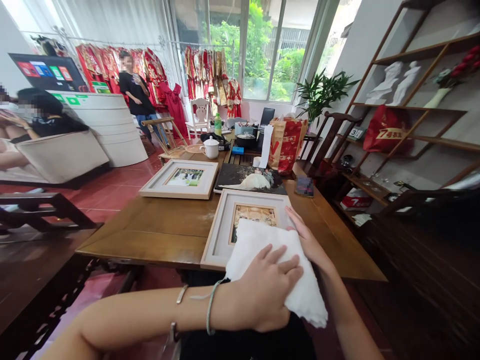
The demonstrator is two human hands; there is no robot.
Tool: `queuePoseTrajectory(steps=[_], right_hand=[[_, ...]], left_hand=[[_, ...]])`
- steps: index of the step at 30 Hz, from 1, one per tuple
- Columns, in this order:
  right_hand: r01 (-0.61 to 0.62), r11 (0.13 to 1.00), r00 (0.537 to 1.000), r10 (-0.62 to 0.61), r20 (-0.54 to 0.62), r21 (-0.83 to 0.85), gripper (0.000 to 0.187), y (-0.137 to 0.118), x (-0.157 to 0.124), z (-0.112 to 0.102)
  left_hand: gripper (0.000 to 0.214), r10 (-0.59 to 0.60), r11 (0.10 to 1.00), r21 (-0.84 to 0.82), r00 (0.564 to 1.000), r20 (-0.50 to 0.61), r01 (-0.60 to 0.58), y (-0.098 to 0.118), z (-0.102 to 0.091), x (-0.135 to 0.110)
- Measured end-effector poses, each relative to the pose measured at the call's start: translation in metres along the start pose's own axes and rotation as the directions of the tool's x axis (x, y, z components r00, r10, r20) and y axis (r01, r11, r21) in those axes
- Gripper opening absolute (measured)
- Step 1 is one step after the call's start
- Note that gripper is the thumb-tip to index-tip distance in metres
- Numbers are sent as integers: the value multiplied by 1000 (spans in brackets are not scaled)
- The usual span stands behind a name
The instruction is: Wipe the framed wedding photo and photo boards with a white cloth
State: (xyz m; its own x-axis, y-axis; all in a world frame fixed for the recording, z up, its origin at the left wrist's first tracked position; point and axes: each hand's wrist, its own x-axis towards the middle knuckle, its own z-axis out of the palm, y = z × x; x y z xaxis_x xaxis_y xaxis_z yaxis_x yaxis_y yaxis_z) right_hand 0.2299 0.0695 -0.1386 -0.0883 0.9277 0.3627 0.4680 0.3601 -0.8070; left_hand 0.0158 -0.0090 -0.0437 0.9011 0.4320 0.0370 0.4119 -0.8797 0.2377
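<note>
A light wooden picture frame (216, 225) with a white mat and a photo lies at the near edge of the brown table, in front of me. Over its lower right part spreads a white cloth (247, 245). My left hand (268, 285), with bracelets at the wrist, presses down on this cloth, its fingers slightly spread and bent. At the frame's right side, my right hand (305, 237) holds the edge, partly hidden by the cloth. A second framed photo (180, 179) lies flat further left. Behind the near frame is a dark photo panel (251, 179) showing a white gown.
The wooden table (165, 225) also bears a white lidded cup (211, 148), a red and brown paper bag (287, 145) and a green bottle (218, 124). A standing person (138, 92) is beyond it. Seated people are at left, shelves (420, 107) at right.
</note>
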Motion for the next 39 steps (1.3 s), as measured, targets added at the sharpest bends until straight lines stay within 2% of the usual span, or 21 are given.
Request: queuePoseTrajectory(steps=[3, 7, 9, 12, 16, 21, 25, 32, 34, 36, 39], right_hand=[[5, 1000, 1000, -5, 16, 6, 54, -5, -1, 5], [-29, 1000, 1000, 29, 9, 3, 55, -16, -5, 9], [-30, 1000, 1000, 30, 10, -6, 55, -20, -6, 10], [-11, 999, 1000, 12, 13, -33, 55, -22, -6, 10], [11, 998, 1000, -11, 3, -60, 54, -20, -4, 8], [-8, 997, 1000, 8, 0, -80, 57, -20, -4, 8], [-24, 997, 1000, 24, -2, -70, 57, -18, -5, 4], [-51, 996, 999, 49, -21, -79, 57, -13, -6, -6], [-42, 995, 999, 40, -25, -88, 57, -13, -5, -4], [-40, 994, 999, 38, -25, -100, 56, -14, -6, -3], [-52, 992, 999, 50, -20, -116, 56, -15, -6, 0]], left_hand=[[63, -48, 992, 118, 999, -15, 49, -2, 5, 0], [64, -226, 946, 237, 974, -12, 222, -10, 7, 10], [64, -309, 908, 289, 950, -32, 305, -24, 5, 21], [61, -381, 855, 331, 916, -122, 400, -52, 2, 40], [63, -360, 847, 331, 907, -219, 416, -85, -2, 65], [62, -270, 881, 333, 936, -226, 335, -98, -1, 74], [59, -202, 929, 290, 972, -121, 229, -87, -2, 60], [61, -133, 978, 173, 988, 81, 117, -17, -20, -3], [64, -100, 985, 148, 990, 99, 85, -5, -22, -17], [66, -83, 986, 153, 993, 86, 69, -3, -19, -22], [67, -121, 969, 220, 992, 28, 112, -17, -10, -13]])
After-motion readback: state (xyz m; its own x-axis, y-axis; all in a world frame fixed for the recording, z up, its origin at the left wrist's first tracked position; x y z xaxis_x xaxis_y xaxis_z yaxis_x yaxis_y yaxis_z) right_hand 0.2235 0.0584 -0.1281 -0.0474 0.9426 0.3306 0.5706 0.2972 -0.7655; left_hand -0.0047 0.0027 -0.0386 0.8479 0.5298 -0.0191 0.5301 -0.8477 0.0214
